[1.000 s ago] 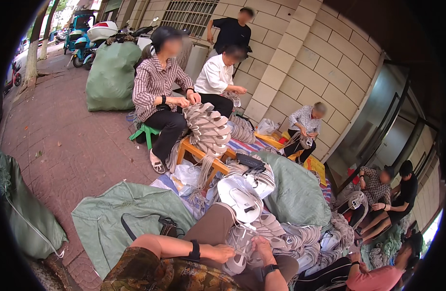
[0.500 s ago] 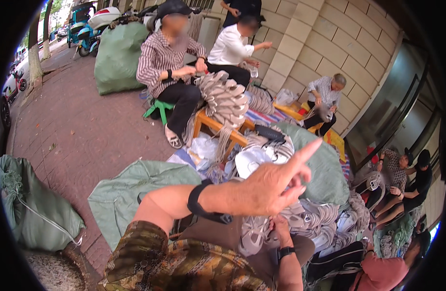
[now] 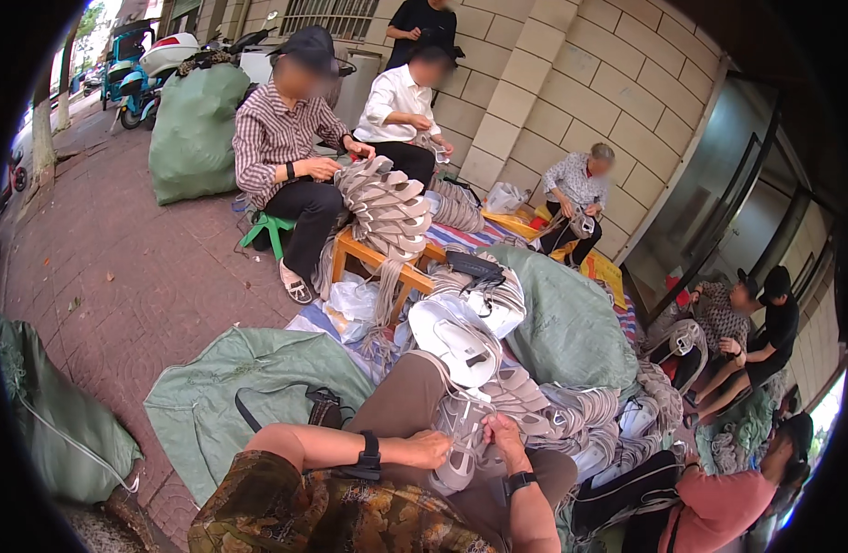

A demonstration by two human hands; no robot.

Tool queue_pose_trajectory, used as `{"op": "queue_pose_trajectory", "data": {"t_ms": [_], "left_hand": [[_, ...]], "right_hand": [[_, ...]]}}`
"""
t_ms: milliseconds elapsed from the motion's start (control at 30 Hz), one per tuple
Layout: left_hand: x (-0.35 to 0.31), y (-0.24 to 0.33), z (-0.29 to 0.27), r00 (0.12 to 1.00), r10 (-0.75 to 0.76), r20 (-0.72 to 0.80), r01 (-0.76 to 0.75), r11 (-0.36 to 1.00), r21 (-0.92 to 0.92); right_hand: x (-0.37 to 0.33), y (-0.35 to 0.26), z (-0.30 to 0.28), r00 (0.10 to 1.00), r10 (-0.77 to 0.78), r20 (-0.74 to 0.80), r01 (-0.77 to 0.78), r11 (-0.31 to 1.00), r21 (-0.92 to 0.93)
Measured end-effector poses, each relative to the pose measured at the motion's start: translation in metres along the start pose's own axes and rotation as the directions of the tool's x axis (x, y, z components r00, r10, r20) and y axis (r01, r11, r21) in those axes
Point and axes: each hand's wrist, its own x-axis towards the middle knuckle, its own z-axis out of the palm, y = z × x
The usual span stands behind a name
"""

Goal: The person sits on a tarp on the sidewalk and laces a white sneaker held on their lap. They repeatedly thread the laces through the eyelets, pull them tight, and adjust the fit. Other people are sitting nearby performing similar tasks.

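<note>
A grey shoe upper with lacing holes (image 3: 460, 444) lies across my lap, between my two hands. At its left edge my left hand (image 3: 429, 450) is closed, fingers pressed together; what they pinch is too small to make out. My right hand (image 3: 504, 440) is closed at the upper's right side, and whatever its fingers hold is hidden. Just beyond my hands lie a large white curved piece (image 3: 450, 343) and a heap of grey shoe uppers (image 3: 585, 419).
Green sacks (image 3: 571, 318) lie ahead and to the left. A person in a striped shirt (image 3: 290, 138) sits by a wooden stool (image 3: 387, 267) stacked with shoe uppers. Several other people sit along the wall; one in pink (image 3: 719, 507) is close at right.
My left hand was raised with its index finger stretched out; it has come down beside the shoe upper and closed. My right hand stays by the upper. The view has shifted.
</note>
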Motion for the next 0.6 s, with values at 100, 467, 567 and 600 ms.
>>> {"op": "queue_pose_trajectory", "data": {"t_ms": [100, 467, 567, 600], "left_hand": [[0.018, 0.002, -0.014, 0.969, -0.162, 0.187, 0.169, 0.985, -0.023], [0.016, -0.008, -0.009, 0.999, 0.051, -0.006, -0.047, 0.956, 0.288], [0.015, -0.015, -0.022, 1.000, 0.021, -0.020, -0.017, 0.982, 0.186], [0.015, -0.013, -0.024, 0.996, 0.062, -0.064, -0.051, 0.987, 0.153]], "right_hand": [[0.000, -0.008, 0.001, 1.000, 0.008, 0.003, -0.008, 1.000, 0.012], [0.001, -0.023, 0.011, 1.000, -0.003, -0.013, 0.001, 0.984, -0.176], [0.001, -0.018, 0.014, 0.999, -0.029, -0.014, 0.026, 0.982, -0.186], [0.000, -0.018, 0.011, 0.998, -0.068, 0.019, 0.070, 0.981, -0.182]]}}
